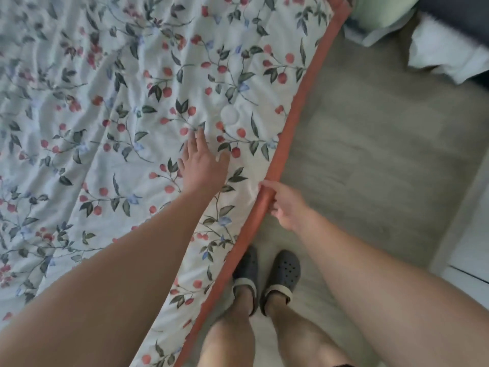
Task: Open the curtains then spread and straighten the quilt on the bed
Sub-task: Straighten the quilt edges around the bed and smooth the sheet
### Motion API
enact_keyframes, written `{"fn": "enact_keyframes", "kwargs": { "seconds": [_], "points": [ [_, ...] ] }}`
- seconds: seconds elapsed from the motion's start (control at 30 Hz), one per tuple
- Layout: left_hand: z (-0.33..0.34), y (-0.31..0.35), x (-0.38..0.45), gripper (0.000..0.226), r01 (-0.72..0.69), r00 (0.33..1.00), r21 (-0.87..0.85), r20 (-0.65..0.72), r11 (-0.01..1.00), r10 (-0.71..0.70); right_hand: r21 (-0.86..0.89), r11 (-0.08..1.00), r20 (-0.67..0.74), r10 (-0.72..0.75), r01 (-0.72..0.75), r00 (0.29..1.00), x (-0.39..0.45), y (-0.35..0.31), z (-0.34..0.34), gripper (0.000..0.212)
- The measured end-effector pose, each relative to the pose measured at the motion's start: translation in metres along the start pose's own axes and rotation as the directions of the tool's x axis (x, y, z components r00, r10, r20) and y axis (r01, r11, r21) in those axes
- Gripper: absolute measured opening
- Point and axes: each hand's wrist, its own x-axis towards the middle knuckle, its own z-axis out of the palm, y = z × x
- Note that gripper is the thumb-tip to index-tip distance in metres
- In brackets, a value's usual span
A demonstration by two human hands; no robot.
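The quilt, white with red berries and dark leaves, lies spread over the bed, wrinkled toward the left. Its terracotta border runs diagonally along the near edge. The left hand rests flat on the fabric, fingers straight and slightly spread. The right hand pinches the border, thumb on top, fingers apparently curled beneath. Bare grey floor lies open beside the bed, pillows lying well beyond.
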Motion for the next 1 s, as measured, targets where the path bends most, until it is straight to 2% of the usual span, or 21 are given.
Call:
{"fn": "enact_keyframes", "kwargs": {
  "seconds": [0.07,0.17,0.27,0.33,0.37,0.4,0.47,0.53,0.67,0.77,0.87,0.93,1.0],
  "points": [
    [-0.005,0.019,0.022,0.086,-0.012,1.000,-0.002,0.010,1.000,0.012,0.041,0.997,-0.026,-0.062,0.063,0.998,0.014,-0.045,0.006,0.029],
    [-0.009,0.043,0.053,0.085,-0.055,0.998,0.001,0.016,0.998,0.055,0.090,0.985,-0.107,-0.140,0.150,0.984,0.041,-0.101,0.004,0.022],
    [-0.017,0.073,0.096,0.084,-0.115,0.993,0.005,0.010,0.993,0.115,0.006,0.997,-0.233,-0.076,0.080,0.969,0.064,-0.126,-0.011,0.026],
    [-0.025,0.091,0.121,0.084,-0.100,0.995,0.001,0.032,0.995,0.100,-0.071,0.997,-0.235,-0.022,0.006,0.972,0.071,-0.136,-0.015,0.028],
    [-0.028,0.101,0.134,0.084,-0.093,0.994,0.008,0.055,0.996,0.093,-0.081,0.997,-0.222,-0.010,-0.008,0.975,0.070,-0.150,-0.013,0.022],
    [-0.029,0.108,0.140,0.085,-0.093,0.993,0.014,0.080,0.996,0.091,-0.059,0.998,-0.185,-0.014,0.003,0.983,0.067,-0.162,-0.010,0.016],
    [-0.034,0.127,0.159,0.086,-0.091,0.990,0.030,0.113,0.995,0.088,0.038,0.996,-0.123,-0.077,0.082,0.989,0.070,-0.205,-0.007,0.017],
    [-0.037,0.143,0.176,0.087,-0.093,0.990,0.053,0.114,0.994,0.086,0.111,0.980,-0.138,-0.151,0.167,0.979,0.081,-0.250,-0.007,0.027],
    [-0.032,0.191,0.215,0.087,-0.114,0.988,0.048,0.109,0.992,0.108,0.105,0.967,-0.263,-0.198,0.232,0.944,0.112,-0.314,-0.029,0.035],
    [-0.025,0.223,0.239,0.087,-0.096,0.990,0.050,0.108,0.994,0.091,0.044,0.980,-0.269,-0.177,0.195,0.947,0.126,-0.332,-0.047,0.030],
    [-0.019,0.250,0.255,0.087,-0.056,0.993,0.051,0.102,0.997,0.051,0.065,0.987,-0.166,-0.132,0.145,0.977,0.132,-0.358,-0.057,0.035],
    [-0.017,0.275,0.268,0.088,-0.018,0.995,0.043,0.094,0.999,0.014,0.048,0.981,-0.124,-0.178,0.185,0.976,0.137,-0.393,-0.065,0.027],
    [-0.016,0.289,0.276,0.089,-0.008,0.998,0.036,0.068,0.999,0.006,-0.007,0.963,-0.142,-0.268,0.270,0.953,0.138,-0.419,-0.068,0.011]
  ]
}}
